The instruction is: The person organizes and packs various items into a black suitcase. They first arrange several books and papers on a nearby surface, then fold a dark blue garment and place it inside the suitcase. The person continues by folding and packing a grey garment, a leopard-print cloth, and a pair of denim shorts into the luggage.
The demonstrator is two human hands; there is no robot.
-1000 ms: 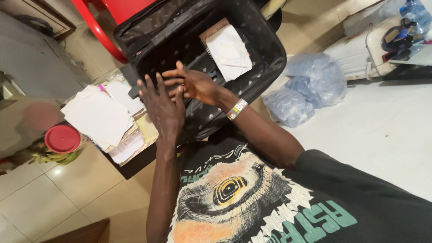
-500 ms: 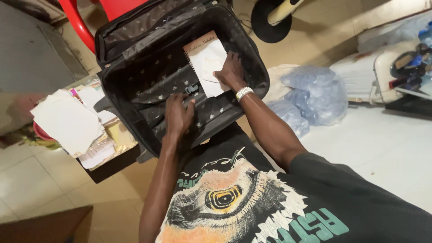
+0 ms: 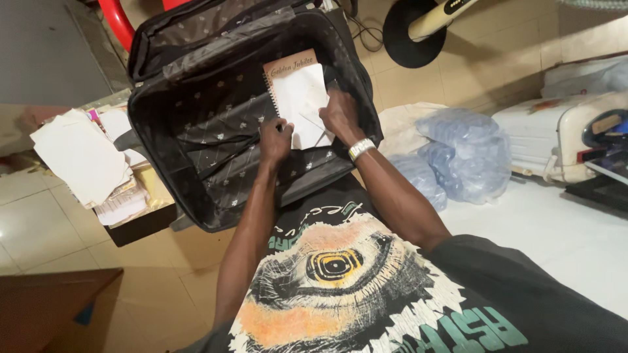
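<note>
An open black suitcase [image 3: 196, 196] with patterned lining lies in front of me. Inside it rests a spiral notebook [image 3: 291, 68] with a tan cover, and white paper [image 3: 299, 95] lies on top of it. My left hand [image 3: 275, 140] is closed on the notebook's lower left corner. My right hand [image 3: 340, 116], with a pale band at the wrist, grips the right edge of the white paper. Both forearms reach over the suitcase's near wall.
A stack of loose papers [image 3: 78, 157] sits on a low dark table to the left. Clear plastic bags [image 3: 458, 150] and a white case [image 3: 562, 131] lie on the right. A fan base [image 3: 412, 33] and a red chair [image 3: 118, 19] stand beyond the suitcase.
Both hands moved from above the suitcase's near edge deeper inside. The right hand reached the paper first, then the left hand came over to the notebook's corner.
</note>
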